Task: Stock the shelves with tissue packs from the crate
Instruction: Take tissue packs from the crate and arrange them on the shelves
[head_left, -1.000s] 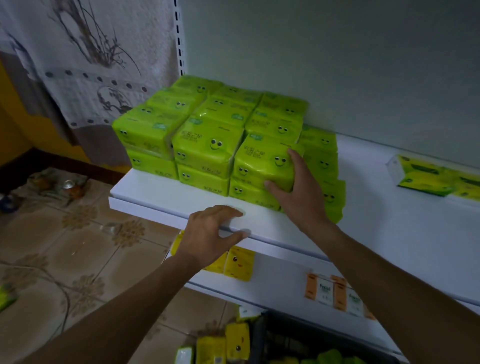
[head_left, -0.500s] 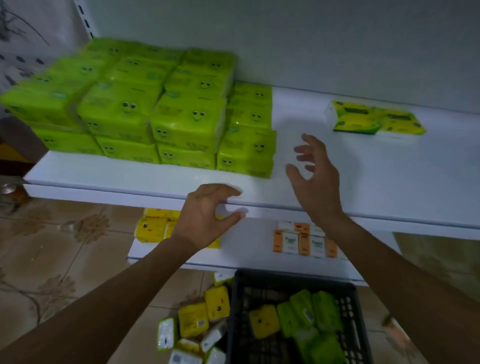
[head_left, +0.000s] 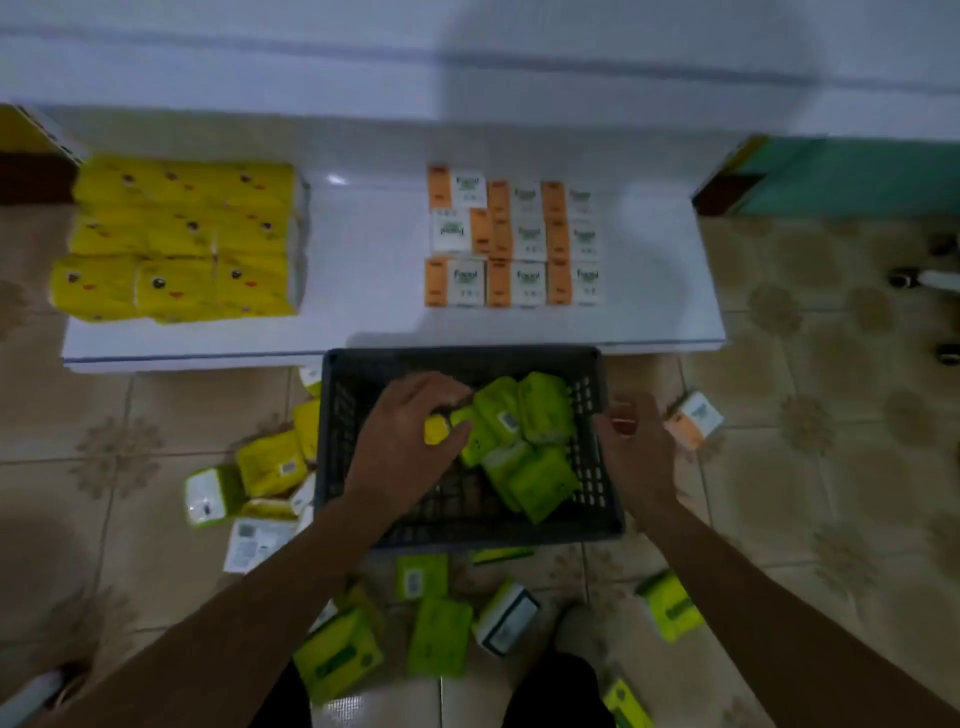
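A black plastic crate (head_left: 337, 467) stands on the floor in front of the low white shelf (head_left: 363, 322). Several lime-green tissue packs (head_left: 524, 441) lie heaped in its right half. My left hand (head_left: 410, 436) is down inside the crate, its fingers and thumb curled round a small yellow tissue pack (head_left: 435, 430) beside the green ones. Over the crate's right wall hovers my right hand (head_left: 636, 452), fingers loosely curled and holding nothing. The view is motion-blurred.
On the low shelf lie yellow duck-face packs (head_left: 176, 239) at the left and orange-and-white packs (head_left: 514, 239) at the middle. Loose packs litter the tiled floor left of the crate (head_left: 260, 467), in front of it (head_left: 441, 634) and at its right (head_left: 693, 418).
My view has dropped from the upper shelf to the crate. Both hands left the upper shelf and came down; the left one now grips a yellow pack in the crate.
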